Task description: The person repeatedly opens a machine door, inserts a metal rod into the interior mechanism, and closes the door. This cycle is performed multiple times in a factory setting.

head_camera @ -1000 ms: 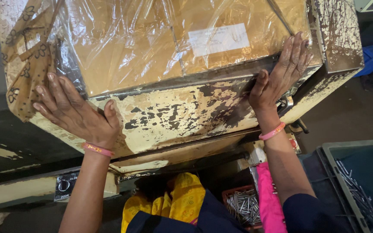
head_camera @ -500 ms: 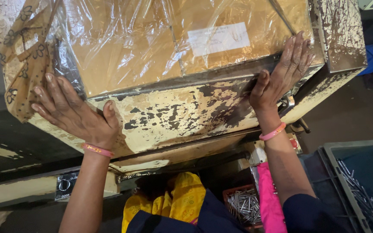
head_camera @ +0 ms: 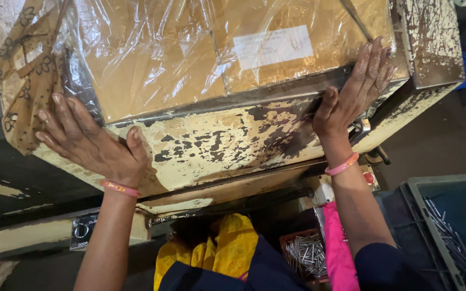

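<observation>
A big cream metal cover (head_camera: 227, 145) with flaking paint fills the upper view. A brown panel wrapped in clear plastic film (head_camera: 190, 59) with a white label lies on it. My left hand (head_camera: 90, 143) lies flat against the cover's lower left side, fingers spread. My right hand (head_camera: 354, 91) presses on the right part of the cover's dark metal edge, fingers reaching onto the plastic-covered panel. Each wrist wears a thin pink bangle.
Below the cover runs a dark machine body with a small control panel (head_camera: 82, 231). A red crate of metal pins (head_camera: 306, 256) stands low in the middle. A grey-green bin (head_camera: 454, 231) with more pins is at the lower right. Patterned brown cloth (head_camera: 22, 75) hangs at the upper left.
The two hands stay in the same places on the cover. The view has shifted only slightly.
</observation>
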